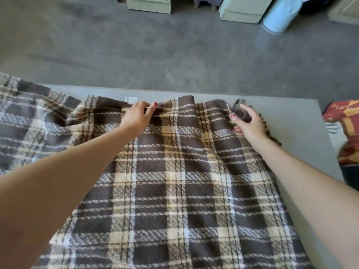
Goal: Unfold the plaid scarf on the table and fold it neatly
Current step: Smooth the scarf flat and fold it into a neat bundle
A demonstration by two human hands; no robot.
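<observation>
A brown, cream and white plaid scarf lies spread across most of the grey table, with rumpled folds at the left and along its far edge. My left hand pinches the far edge of the scarf near the middle. At the fringed far right corner, my right hand grips a bunch of the cloth. Both arms reach forward over the fabric.
The table's far edge runs just beyond my hands, its right edge slants down at the right. A red and yellow printed item lies on the floor beside the table's right side. On the grey floor farther back stand pale green cabinets and a light blue bin.
</observation>
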